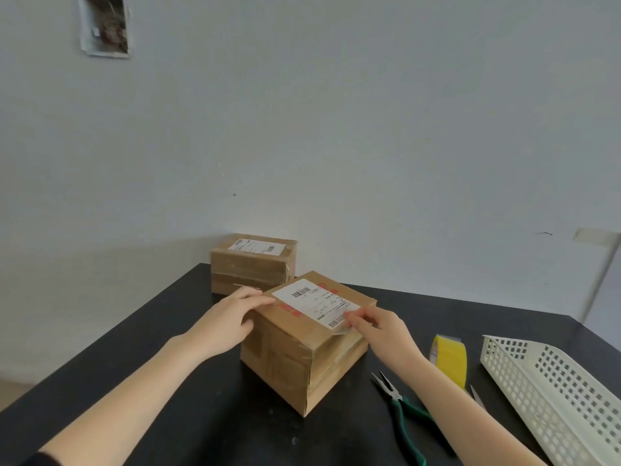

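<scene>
Green-handled pliers (398,398) lie by the taped, closed cardboard box (279,358). Right hand (383,331) pinches a corner of its paper label (316,302); left hand (225,319) presses flat-fingered against the box's edge.

The near box (302,348) stood on the table (168,331); the label (316,302) lay on its top; the left hand (228,317) rested on its left edge; the right hand (379,331) pinched the label at its right edge; the far box (252,267) stood behind it, leftward; the tape roll (450,359), pliers (400,408) and basket (554,391) lay to its right.
</scene>
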Tool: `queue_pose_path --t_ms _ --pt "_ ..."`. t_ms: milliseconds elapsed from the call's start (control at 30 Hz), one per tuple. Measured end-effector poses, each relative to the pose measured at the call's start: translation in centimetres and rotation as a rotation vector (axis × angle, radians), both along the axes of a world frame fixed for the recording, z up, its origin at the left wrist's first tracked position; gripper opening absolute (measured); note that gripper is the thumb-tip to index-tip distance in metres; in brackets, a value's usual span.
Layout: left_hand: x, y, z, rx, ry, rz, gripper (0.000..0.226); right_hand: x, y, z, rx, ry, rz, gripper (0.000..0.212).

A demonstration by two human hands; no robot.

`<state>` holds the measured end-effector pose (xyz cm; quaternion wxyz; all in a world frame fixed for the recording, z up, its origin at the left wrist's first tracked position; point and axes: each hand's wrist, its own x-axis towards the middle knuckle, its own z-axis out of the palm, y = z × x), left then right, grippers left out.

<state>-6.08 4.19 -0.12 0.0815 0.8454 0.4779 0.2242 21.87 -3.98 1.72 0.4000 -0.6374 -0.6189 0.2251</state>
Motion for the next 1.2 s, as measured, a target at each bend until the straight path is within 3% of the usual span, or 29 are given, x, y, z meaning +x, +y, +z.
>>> queue_pose_path --t_ms 167,400,700,900,1067,1200 --pt "0.6 -0.9 -0.2 0.072 0.045 -0.013 0.052 0.4 0.7 0.2 -0.022 -0.015 -0.019 0.02" --pt "2.5 -3.2 0.7 0.293 0.252 -0.019 0.052 1.1 2.0 1.0 -0.051 0.062 -0.064 0.018" --pt "7.0 -4.9 0.1 0.53 0.317 -0.121 0.044 1.3 1.7 2.0 0.012 0.101 -0.132 0.017" --pt "8.5 -6.0 1.7 0.384 0.231 -0.121 0.061 2.1 0.9 1.6 0.03 0.095 -0.139 0.016" --pt "6.2 -4.4 2.8 0.225 -0.025 -0.15 0.039 2.6 0.1 1.3 0.046 0.061 -0.163 0.016" --pt "4.2 -2.1 2.0 0.277 0.048 -0.107 0.041 2.6 -1.3 1.2 0.103 0.021 -0.162 0.015"
